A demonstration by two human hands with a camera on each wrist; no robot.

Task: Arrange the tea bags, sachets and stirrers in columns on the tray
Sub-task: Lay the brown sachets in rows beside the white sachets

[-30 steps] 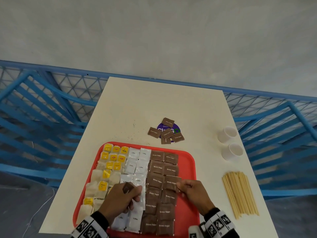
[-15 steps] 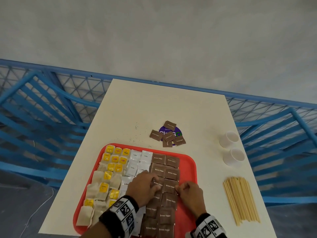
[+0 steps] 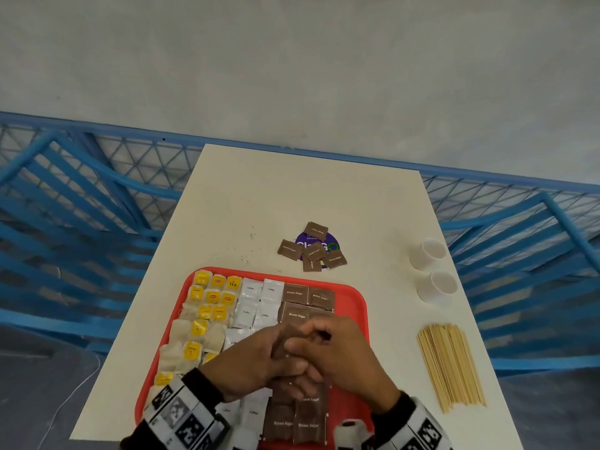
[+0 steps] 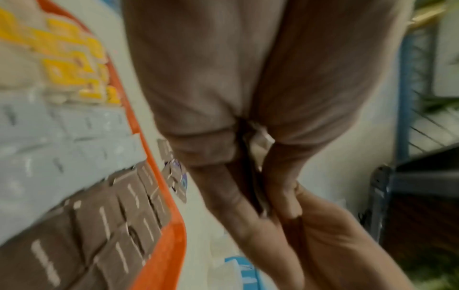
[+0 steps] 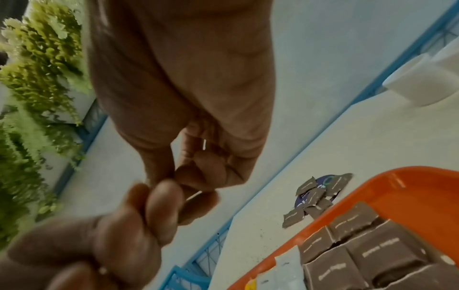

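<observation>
On the red tray [image 3: 360, 306] lie columns of yellow-tagged tea bags [image 3: 211, 297], white coffee sachets [image 3: 256, 300] and brown sugar sachets [image 3: 308, 297]. Just above the brown columns, mid-tray, my left hand [image 3: 279, 349] and right hand [image 3: 315, 339] meet fingertip to fingertip. A brown sugar sachet [image 5: 204, 145] is tucked in the right hand's curled fingers and is mostly hidden. The left hand's fingertips [image 5: 159, 196] pinch at the same spot. Several loose brown sachets [image 3: 311, 250] sit on the table behind the tray. To the right lies a bundle of wooden stirrers [image 3: 451, 365].
Two white paper cups [image 3: 428, 253] [image 3: 438, 285] stand at the table's right edge, behind the stirrers. A purple sticker [image 3: 319, 243] lies under the loose sachets. Blue railings surround the cream table [image 3: 292, 196]. The tray's right strip [image 3: 352, 319] is bare red.
My left hand, which held a brown sachet over the white column, moved right and met the right hand. Both hands lifted off the brown column and now pinch together.
</observation>
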